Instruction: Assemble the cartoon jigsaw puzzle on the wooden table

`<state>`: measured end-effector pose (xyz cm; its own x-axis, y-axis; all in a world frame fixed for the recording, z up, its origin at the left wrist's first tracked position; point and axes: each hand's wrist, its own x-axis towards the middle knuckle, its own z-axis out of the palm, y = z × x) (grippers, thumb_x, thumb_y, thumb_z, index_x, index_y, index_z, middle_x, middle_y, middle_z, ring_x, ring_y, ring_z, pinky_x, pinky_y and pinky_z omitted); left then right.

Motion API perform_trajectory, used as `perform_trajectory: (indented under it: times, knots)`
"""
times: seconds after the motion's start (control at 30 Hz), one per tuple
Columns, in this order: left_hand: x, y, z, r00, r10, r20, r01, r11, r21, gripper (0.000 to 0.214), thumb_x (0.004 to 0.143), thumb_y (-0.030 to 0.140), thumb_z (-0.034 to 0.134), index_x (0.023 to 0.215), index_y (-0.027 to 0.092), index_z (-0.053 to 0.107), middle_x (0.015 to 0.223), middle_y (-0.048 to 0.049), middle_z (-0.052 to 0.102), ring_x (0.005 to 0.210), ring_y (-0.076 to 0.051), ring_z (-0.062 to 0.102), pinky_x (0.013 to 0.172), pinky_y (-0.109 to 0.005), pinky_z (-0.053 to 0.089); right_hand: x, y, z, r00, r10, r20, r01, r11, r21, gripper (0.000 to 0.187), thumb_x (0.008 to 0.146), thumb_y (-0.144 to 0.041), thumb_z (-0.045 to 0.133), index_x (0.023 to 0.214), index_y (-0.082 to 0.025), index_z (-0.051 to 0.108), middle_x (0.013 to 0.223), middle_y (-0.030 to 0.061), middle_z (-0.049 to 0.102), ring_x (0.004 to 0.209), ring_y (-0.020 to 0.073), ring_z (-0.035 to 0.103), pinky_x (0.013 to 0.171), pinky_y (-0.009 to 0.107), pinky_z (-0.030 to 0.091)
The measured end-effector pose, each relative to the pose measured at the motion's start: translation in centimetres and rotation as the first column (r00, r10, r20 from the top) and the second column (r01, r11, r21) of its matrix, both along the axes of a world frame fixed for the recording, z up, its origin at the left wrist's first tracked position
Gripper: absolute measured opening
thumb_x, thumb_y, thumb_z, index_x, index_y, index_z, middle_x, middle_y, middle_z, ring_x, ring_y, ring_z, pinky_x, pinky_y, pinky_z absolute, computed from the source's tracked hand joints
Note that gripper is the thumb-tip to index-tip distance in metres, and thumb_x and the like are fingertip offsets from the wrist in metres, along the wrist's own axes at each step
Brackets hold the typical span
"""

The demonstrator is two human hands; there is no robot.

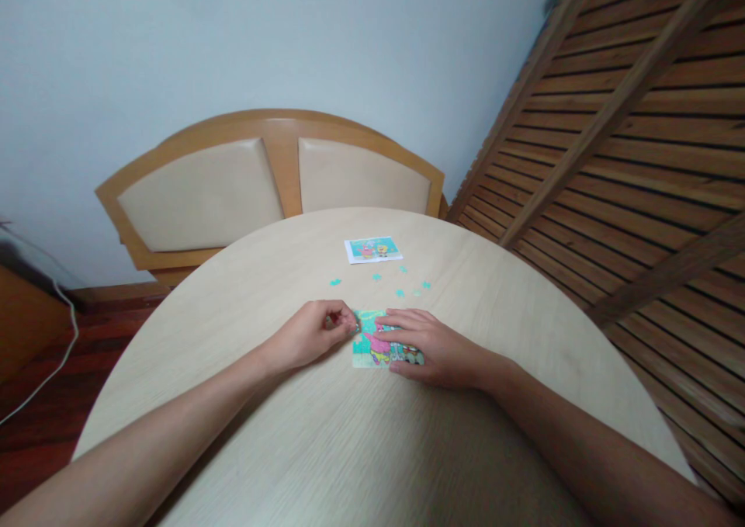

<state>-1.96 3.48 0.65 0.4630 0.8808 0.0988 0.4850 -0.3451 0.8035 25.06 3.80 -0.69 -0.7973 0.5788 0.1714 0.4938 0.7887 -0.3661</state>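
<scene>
A partly assembled jigsaw puzzle (pixel 365 348), teal with a pink cartoon figure, lies flat on the table in front of me. My right hand (pixel 427 346) rests palm down over its right side, fingers stretched out and slightly spread, hiding much of the picture. At the upper left edge of the puzzle, my left hand (pixel 320 329) is closed in a pinch. Between its fingertips is a small puzzle piece (pixel 357 326), mostly hidden by the fingers. Beyond the puzzle lie several loose teal pieces, among them one piece (pixel 335 282) at the left and another (pixel 426 285) at the right.
Farther back on the round wooden table (pixel 261 442) is a white-edged picture card (pixel 372 250) with cartoon figures. A padded wooden chair back or headboard (pixel 280 178) stands behind the table. Wooden slats (pixel 611 139) rise on the right; a white cable (pixel 73 329) hangs at left.
</scene>
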Motion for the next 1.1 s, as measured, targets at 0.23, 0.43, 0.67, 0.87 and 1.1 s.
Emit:
perform_trajectory:
  times: [0.23, 0.43, 0.67, 0.87, 1.1]
  knots:
    - [0.5, 0.0, -0.7, 1.000, 0.005, 0.003, -0.005, 1.000, -0.029, 0.031, 0.094, 0.037, 0.053, 0.103, 0.016, 0.074, 0.087, -0.0058, 0.073, 0.072, -0.016, 0.058, 0.066, -0.027, 0.046, 0.0, 0.1, -0.1, 1.000, 0.006, -0.012, -0.006, 1.000, 0.003, 0.048, 0.091, -0.047, 0.064, 0.136, -0.029, 0.062, 0.146, 0.0078, 0.056, 0.139, 0.0287, 0.045, 0.116, 0.050, 0.033]
    - [0.5, 0.1, -1.3, 0.998, 0.012, 0.057, -0.008, 0.998, -0.060, 0.027, 0.091, 0.037, 0.059, 0.095, 0.015, 0.073, 0.086, -0.0062, 0.073, 0.073, -0.016, 0.059, 0.068, -0.027, 0.046, 0.0, 0.0, 0.0, 1.000, 0.007, -0.001, -0.007, 1.000, 0.004, 0.048, 0.092, -0.048, 0.063, 0.137, -0.030, 0.061, 0.147, 0.0073, 0.055, 0.139, 0.0284, 0.046, 0.116, 0.050, 0.033]
    - [0.4, 0.2, -2.0, 1.000, 0.003, 0.000, -0.003, 1.000, -0.018, 0.027, 0.091, 0.037, 0.058, 0.098, 0.015, 0.073, 0.086, -0.0056, 0.073, 0.074, -0.017, 0.061, 0.069, -0.027, 0.048, 0.0, 0.0, 0.0, 1.000, 0.006, -0.006, -0.006, 1.000, -0.009, 0.048, 0.092, -0.048, 0.063, 0.136, -0.028, 0.062, 0.147, 0.0081, 0.055, 0.139, 0.0287, 0.045, 0.117, 0.050, 0.031]
    - [0.2, 0.4, -2.0, 0.995, 0.000, -0.098, 0.007, 0.998, 0.069, 0.026, 0.093, 0.034, 0.056, 0.100, 0.019, 0.076, 0.091, -0.0053, 0.075, 0.079, -0.019, 0.065, 0.074, -0.029, 0.050, -0.1, 0.0, 0.0, 1.000, 0.007, -0.015, -0.007, 1.000, 0.003, 0.048, 0.092, -0.048, 0.063, 0.137, -0.030, 0.061, 0.146, 0.0081, 0.056, 0.139, 0.0289, 0.046, 0.116, 0.050, 0.032]
    - [0.2, 0.3, -1.8, 0.977, 0.044, -0.207, 0.003, 0.975, 0.222, 0.021, 0.093, 0.030, 0.059, 0.103, 0.023, 0.077, 0.100, -0.0051, 0.075, 0.092, -0.022, 0.066, 0.085, -0.033, 0.049, -0.1, -0.1, 0.2, 1.000, 0.008, 0.012, -0.009, 1.000, 0.011, 0.049, 0.093, -0.048, 0.062, 0.137, -0.029, 0.061, 0.147, 0.0073, 0.055, 0.139, 0.0287, 0.045, 0.116, 0.050, 0.033]
